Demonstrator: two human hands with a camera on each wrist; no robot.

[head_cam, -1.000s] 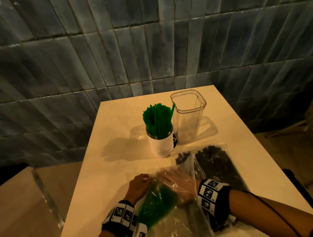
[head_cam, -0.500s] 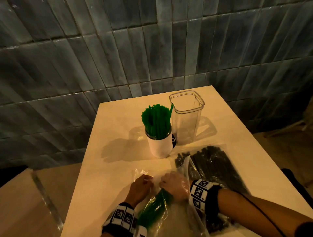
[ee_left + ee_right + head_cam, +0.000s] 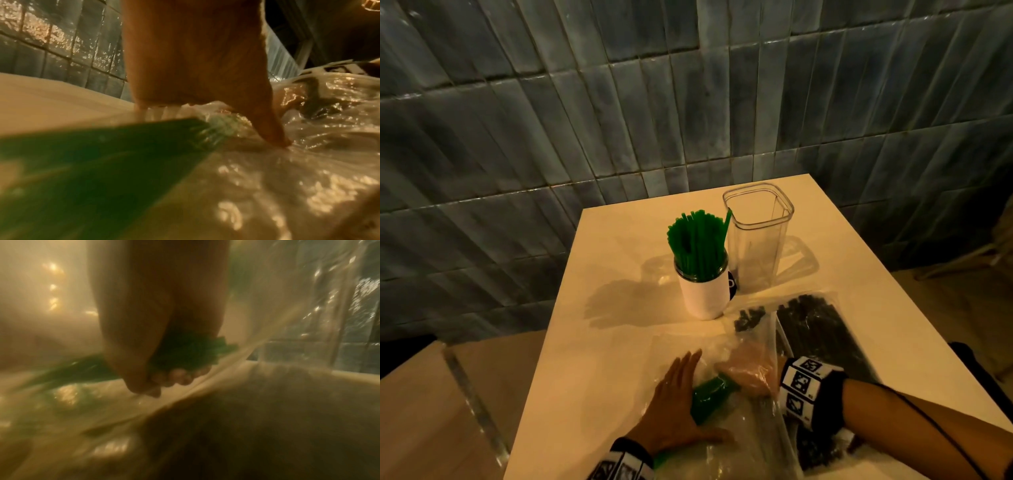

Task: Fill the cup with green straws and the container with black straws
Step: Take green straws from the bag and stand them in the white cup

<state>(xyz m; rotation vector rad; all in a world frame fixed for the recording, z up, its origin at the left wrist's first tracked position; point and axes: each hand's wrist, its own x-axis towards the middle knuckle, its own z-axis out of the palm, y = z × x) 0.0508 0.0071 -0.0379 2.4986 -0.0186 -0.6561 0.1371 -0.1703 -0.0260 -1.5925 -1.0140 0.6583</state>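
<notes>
A white cup mid-table holds a bunch of green straws. Right of it stands a clear square container, which looks empty. Near the front edge lies a clear plastic bag with more green straws in it. My right hand is inside that bag and grips a bundle of green straws. My left hand lies flat with straight fingers on the bag, pressing it down beside the green bundle. A second bag of black straws lies to the right.
The cream table ends at a grey tiled wall behind. Its left edge drops to a lower wooden surface. Bare tabletop lies left of the cup.
My left hand has gone from pinching the bag's mouth to lying flat on the bag. My right hand has pushed deeper and closed around green straws.
</notes>
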